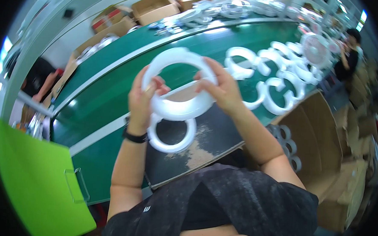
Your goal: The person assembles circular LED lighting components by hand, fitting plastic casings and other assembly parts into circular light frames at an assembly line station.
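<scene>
White ring (181, 111) in two-handed grip (225, 91), green worktop (107, 90)

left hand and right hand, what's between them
In the head view: a white ring, its left side in the left hand, its right side in the right hand; green table shows through its opening.

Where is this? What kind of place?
Probably a factory or workshop: there's a long green worktable, lots of similar white rings, and big cardboard boxes.
</scene>
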{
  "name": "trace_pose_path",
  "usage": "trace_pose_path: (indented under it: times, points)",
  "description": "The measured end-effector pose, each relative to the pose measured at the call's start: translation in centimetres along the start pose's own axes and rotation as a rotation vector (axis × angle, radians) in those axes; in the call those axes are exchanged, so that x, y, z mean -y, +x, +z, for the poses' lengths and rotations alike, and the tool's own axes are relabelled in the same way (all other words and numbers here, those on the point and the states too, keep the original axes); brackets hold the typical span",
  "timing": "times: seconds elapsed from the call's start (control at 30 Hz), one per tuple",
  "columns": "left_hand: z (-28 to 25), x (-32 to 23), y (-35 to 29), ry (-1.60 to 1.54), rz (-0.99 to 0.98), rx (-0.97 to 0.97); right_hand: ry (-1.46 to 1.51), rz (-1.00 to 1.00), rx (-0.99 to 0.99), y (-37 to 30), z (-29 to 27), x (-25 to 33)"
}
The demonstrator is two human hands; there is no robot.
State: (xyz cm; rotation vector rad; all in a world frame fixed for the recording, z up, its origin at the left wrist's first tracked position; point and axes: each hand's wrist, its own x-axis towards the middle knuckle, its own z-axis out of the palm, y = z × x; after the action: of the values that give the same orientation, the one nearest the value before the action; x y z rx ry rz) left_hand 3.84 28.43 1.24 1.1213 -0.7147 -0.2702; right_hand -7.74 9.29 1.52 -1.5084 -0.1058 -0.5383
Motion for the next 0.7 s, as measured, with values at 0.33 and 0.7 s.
trace_pose_path:
  times: [0.33, 0.7]
  points:
    - [0.7, -1.9, -0.8, 0.402, -0.011, 0.146, -0.548, -0.209, 0.221, -0.3, -2.4, 2.8]
    - [0.5, -1.2, -0.8, 0.216, -0.074, -0.010, -0.339, -0.207, -0.048, -2.0, -1.2, 2.6]
